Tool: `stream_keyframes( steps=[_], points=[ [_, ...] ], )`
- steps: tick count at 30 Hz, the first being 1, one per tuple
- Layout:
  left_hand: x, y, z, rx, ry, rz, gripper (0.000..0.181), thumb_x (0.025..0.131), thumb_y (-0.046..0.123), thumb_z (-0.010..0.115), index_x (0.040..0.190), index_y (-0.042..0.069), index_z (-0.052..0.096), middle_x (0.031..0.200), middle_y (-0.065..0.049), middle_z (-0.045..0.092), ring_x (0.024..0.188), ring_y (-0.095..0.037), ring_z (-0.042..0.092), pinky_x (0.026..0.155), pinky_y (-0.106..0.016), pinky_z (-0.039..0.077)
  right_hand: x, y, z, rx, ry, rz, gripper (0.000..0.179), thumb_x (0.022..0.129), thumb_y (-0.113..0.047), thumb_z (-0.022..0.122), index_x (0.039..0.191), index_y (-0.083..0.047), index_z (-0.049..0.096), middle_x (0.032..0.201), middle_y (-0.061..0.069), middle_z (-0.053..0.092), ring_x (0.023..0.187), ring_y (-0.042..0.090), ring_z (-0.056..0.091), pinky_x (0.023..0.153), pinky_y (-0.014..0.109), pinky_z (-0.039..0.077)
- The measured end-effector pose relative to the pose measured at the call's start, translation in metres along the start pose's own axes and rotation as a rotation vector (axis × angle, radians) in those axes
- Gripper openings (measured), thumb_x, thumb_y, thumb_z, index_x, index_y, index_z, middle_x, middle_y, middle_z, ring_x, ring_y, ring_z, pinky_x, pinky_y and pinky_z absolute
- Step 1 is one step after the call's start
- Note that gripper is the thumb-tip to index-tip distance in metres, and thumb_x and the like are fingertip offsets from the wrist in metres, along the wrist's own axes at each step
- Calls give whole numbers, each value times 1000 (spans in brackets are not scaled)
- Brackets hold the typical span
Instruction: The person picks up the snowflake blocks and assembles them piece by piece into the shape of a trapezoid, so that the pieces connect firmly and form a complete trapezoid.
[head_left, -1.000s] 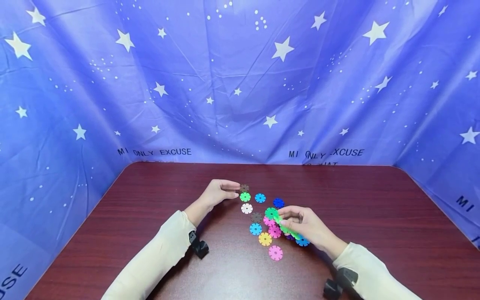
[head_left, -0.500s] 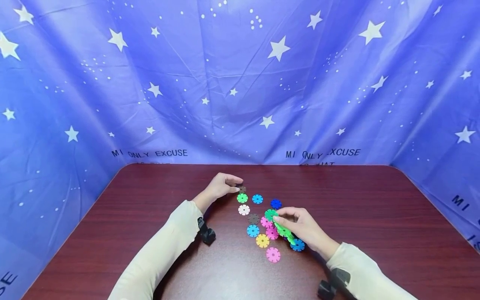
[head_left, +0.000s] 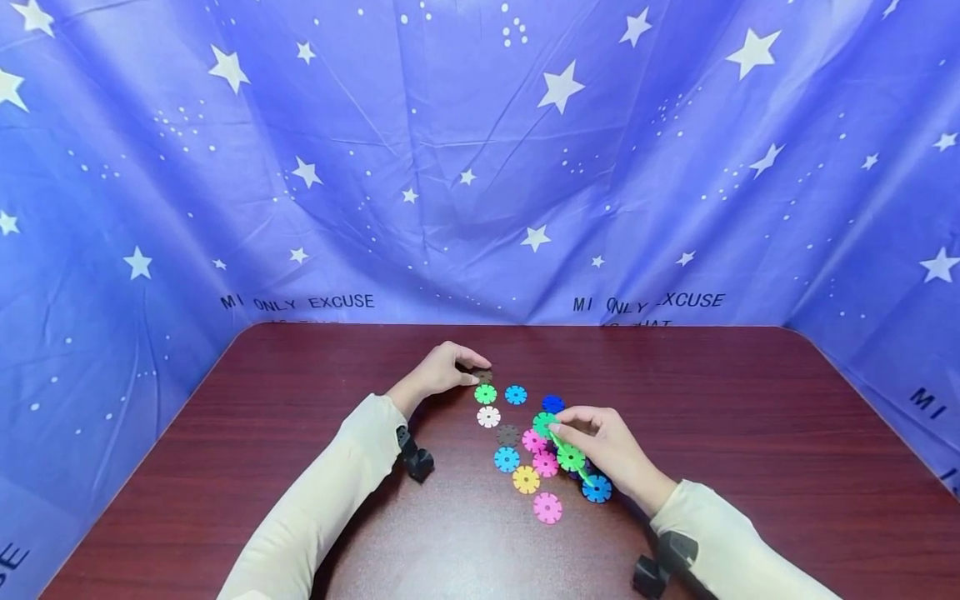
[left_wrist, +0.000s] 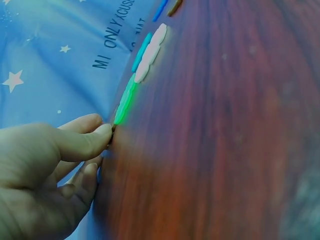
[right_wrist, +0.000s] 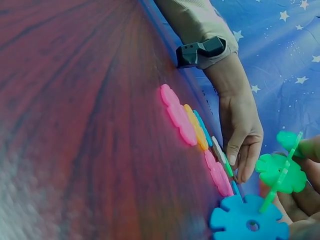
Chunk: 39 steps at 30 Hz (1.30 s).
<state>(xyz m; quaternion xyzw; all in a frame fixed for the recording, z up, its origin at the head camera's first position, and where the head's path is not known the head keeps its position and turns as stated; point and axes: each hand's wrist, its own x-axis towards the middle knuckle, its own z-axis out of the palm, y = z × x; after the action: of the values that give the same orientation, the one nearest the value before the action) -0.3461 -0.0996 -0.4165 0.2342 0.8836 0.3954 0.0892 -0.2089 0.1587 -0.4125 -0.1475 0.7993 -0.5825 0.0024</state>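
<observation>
At the far end of the loose discs, my left hand [head_left: 437,372] has thumb and fingers around a brown notched disc [head_left: 483,377], mostly hidden by the fingertips in the left wrist view. My right hand [head_left: 613,454] pinches a joined chain of notched plastic discs at its upper green disc [head_left: 544,425]. Along this chain come a bright green disc [head_left: 572,457] and, at the lower end, a blue disc [right_wrist: 250,222]. Slotted together, the chain's pieces stand at angles to one another. Part of the chain is hidden behind the right fingers.
Between the hands, loose discs lie flat on the dark red table [head_left: 225,467]: light green [head_left: 486,394], white [head_left: 489,417], light blue [head_left: 507,459], yellow [head_left: 527,479], pink [head_left: 547,507] and others. A dark blue disc [head_left: 553,403] lies beyond the right hand. A starry curtain [head_left: 420,167] surrounds the table.
My left hand has moved slightly away from me and right, its fingertips closing on the brown disc. The right hand's chain has turned a little, showing its bright green disc more face-on.
</observation>
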Motion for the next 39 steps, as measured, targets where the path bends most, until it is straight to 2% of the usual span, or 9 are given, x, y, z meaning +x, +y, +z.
stream_keyframes(
  steps=[5,11,15,18,21,25,29,33,39],
  points=[
    [-3,1,-5,-34,4,-38,32,77,-4,73,108,5,70,103,-7,69,94,-20,61,81,-31,51,0,-1,-2,42,39,14,17,85,-8,68,95,6,68,81,-2,67,66,4,56,59,22,48],
    [-13,-4,-9,-209,38,-75,26,75,-10,71,101,-4,70,84,-8,66,75,-11,55,67,-22,49,-3,-3,-2,75,54,56,21,85,-8,67,98,8,66,84,-1,69,69,4,58,63,22,50],
    [-25,-5,-12,-289,28,-69,19,76,-9,71,95,-8,69,82,-10,69,72,-7,57,64,-21,49,-5,-4,-1,80,48,53,21,85,-7,67,98,9,66,84,0,69,69,4,58,63,22,50],
    [-35,-1,-12,-327,21,-41,18,78,-5,71,95,-9,68,78,-7,69,68,-9,60,62,-24,50,-5,-4,0,84,37,41,21,85,-8,68,97,9,67,81,-4,68,68,4,58,62,22,50],
    [-46,9,-8,-355,24,9,19,79,-3,71,95,-11,67,77,-9,69,68,-27,64,64,-35,55,-5,-5,2,90,27,24,21,85,-9,68,97,8,67,78,-6,67,66,4,57,61,22,50],
    [-61,29,1,-354,19,72,18,79,-2,71,95,-10,68,81,-16,70,75,-41,65,67,-42,56,-4,-6,3,93,21,17,20,85,-9,68,96,8,68,77,-6,68,66,5,58,61,24,51],
    [-73,44,10,-351,6,100,16,82,-1,69,96,-7,70,85,-18,71,77,-36,67,66,-35,57,-4,-8,3,75,14,24,20,85,-11,69,95,6,69,79,-1,69,67,6,59,62,25,52],
    [-82,53,18,-388,13,108,16,83,0,68,98,-5,71,90,-16,71,81,-36,67,69,-37,57,-5,-9,4,48,-3,14,20,85,-12,69,95,5,70,84,4,70,70,7,60,63,25,52],
    [-89,59,29,-411,69,150,15,82,3,71,96,-2,72,88,-14,72,79,-37,67,68,-35,57,-5,-9,4,47,-34,10,19,84,-11,70,94,5,71,83,1,70,71,8,60,63,26,53]
  ],
)
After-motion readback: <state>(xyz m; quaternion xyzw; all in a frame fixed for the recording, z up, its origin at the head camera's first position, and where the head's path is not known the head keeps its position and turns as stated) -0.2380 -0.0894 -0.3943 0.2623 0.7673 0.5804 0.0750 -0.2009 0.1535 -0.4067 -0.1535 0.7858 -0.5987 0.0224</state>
